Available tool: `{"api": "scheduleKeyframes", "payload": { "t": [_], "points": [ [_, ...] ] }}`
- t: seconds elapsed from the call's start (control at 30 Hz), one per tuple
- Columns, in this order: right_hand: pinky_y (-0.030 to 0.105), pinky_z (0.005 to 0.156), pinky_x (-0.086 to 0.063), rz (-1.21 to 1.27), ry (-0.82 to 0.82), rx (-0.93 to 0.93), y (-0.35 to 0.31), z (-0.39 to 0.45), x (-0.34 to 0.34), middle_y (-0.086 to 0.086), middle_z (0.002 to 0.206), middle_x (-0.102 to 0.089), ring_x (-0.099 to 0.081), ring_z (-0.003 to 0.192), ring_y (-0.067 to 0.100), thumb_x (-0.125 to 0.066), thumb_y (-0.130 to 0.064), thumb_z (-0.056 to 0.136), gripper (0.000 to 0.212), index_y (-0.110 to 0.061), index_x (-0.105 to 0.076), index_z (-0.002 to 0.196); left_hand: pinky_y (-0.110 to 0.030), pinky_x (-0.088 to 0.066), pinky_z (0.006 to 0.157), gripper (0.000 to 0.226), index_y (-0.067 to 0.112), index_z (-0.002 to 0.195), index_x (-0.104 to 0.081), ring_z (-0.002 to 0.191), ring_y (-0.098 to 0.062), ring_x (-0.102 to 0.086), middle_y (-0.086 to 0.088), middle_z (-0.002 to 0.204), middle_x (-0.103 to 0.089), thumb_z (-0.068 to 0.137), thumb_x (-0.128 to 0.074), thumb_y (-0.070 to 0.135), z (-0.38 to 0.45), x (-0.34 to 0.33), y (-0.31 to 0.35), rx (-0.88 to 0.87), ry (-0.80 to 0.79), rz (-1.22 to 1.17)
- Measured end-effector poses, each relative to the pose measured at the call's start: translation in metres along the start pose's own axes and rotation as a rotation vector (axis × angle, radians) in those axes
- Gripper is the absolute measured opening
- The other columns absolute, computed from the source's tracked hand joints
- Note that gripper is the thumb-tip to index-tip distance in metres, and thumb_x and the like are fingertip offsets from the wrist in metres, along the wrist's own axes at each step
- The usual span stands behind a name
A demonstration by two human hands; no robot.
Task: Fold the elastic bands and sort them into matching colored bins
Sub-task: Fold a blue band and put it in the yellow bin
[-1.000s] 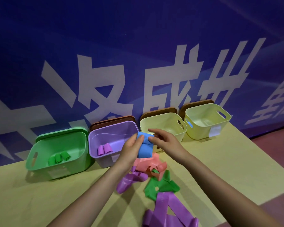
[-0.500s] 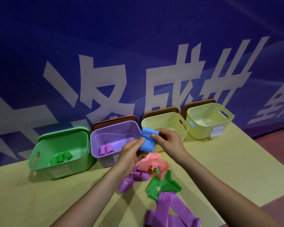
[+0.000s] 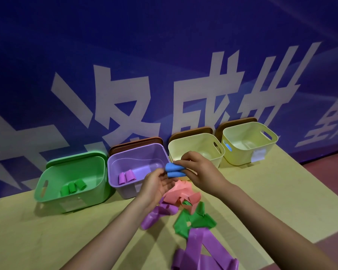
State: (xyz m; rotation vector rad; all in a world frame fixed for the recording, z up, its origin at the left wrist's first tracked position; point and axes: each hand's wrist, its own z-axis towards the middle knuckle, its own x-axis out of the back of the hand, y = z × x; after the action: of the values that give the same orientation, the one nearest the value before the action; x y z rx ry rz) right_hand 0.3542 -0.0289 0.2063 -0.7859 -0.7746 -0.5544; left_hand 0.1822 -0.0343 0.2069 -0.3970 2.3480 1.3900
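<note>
A person's right hand [image 3: 199, 172] pinches a folded blue elastic band [image 3: 174, 169] in the air, just in front of a lilac plastic bin [image 3: 139, 152] and a pale yellow plastic bin [image 3: 195, 147]. The left hand [image 3: 158, 184] lies beneath it, palm up, fingers relaxed, fingertips touching the band.

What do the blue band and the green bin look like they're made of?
The blue band looks like thin, matte rubber or latex sheet, though that's a guess: it folds into soft rounded loops in the right hand's grip. The green bin looks like moulded plastic with a smooth, slightly glossy finish: rigid walls, rounded corners and a cut-out handle slot.
</note>
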Motion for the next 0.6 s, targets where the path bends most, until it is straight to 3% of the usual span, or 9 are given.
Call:
{"api": "scheduleKeyframes", "payload": {
  "t": [0.1,0.2,0.3,0.4,0.47,0.53,0.6],
  "points": [
    [0.021,0.08,-0.042,-0.062,-0.058,0.059,0.004,-0.001,0.003,0.009,0.104,-0.057,-0.051,0.097,0.015,-0.043,-0.019,0.09,0.04,-0.011,-0.065,0.122,-0.027,-0.054,0.064,0.031,0.003,0.1,-0.062,0.074,-0.025,-0.066,-0.017,0.088,-0.068,0.1,-0.042,0.027,0.0,-0.001,0.0,0.037,-0.005,-0.018],
    [0.018,0.089,-0.041,0.014,-0.126,0.027,0.004,-0.005,0.008,0.007,0.117,-0.053,-0.049,0.109,0.014,-0.036,-0.004,0.082,0.055,-0.016,-0.06,0.13,-0.029,-0.056,0.071,0.023,0.002,0.106,-0.062,0.076,-0.023,-0.068,-0.016,0.092,-0.069,0.096,-0.054,0.02,0.003,-0.001,0.001,-0.022,0.003,0.006],
    [0.011,0.089,-0.04,0.277,-0.021,-0.166,-0.004,-0.008,0.002,0.001,0.116,-0.053,-0.05,0.109,0.004,-0.042,-0.002,0.086,0.049,-0.016,-0.059,0.131,-0.028,-0.057,0.073,0.019,-0.001,0.109,-0.059,0.071,-0.019,-0.069,-0.015,0.088,-0.069,0.095,-0.054,0.011,0.005,-0.002,0.001,-0.067,-0.017,0.015],
    [0.022,0.083,-0.051,0.53,0.177,-0.554,-0.014,-0.007,-0.012,0.0,0.102,-0.062,-0.06,0.096,0.009,-0.058,-0.02,0.094,0.037,-0.014,-0.057,0.13,-0.024,-0.058,0.072,0.018,0.0,0.109,-0.06,0.078,-0.018,-0.071,-0.014,0.092,-0.07,0.095,-0.052,0.007,0.004,-0.004,-0.001,-0.113,-0.039,0.028],
    [0.028,0.071,-0.055,0.699,0.137,-0.778,-0.021,-0.003,-0.017,0.001,0.085,-0.067,-0.063,0.081,0.013,-0.058,-0.029,0.094,0.03,-0.008,-0.067,0.113,-0.025,-0.058,0.077,0.018,0.001,0.11,-0.061,0.086,-0.019,-0.072,-0.013,0.096,-0.072,0.095,-0.052,0.005,0.003,-0.007,-0.005,-0.151,-0.044,0.055],
    [0.024,0.061,-0.052,0.776,0.098,-0.856,-0.026,-0.002,-0.018,0.001,0.07,-0.064,-0.06,0.068,0.011,-0.054,-0.029,0.096,0.032,-0.002,-0.071,0.097,-0.029,-0.057,0.083,0.02,0.0,0.112,-0.061,0.091,-0.023,-0.071,-0.014,0.099,-0.073,0.095,-0.052,0.004,0.002,-0.009,-0.011,-0.175,-0.045,0.075],
    [0.021,0.058,-0.049,0.783,0.119,-0.855,-0.027,-0.002,-0.019,0.002,0.068,-0.063,-0.058,0.064,0.011,-0.053,-0.026,0.097,0.03,-0.002,-0.071,0.094,-0.033,-0.056,0.088,0.023,-0.004,0.115,-0.059,0.094,-0.028,-0.07,-0.018,0.101,-0.072,0.095,-0.052,0.004,0.002,-0.009,-0.017,-0.177,-0.042,0.071]
  ]
}}
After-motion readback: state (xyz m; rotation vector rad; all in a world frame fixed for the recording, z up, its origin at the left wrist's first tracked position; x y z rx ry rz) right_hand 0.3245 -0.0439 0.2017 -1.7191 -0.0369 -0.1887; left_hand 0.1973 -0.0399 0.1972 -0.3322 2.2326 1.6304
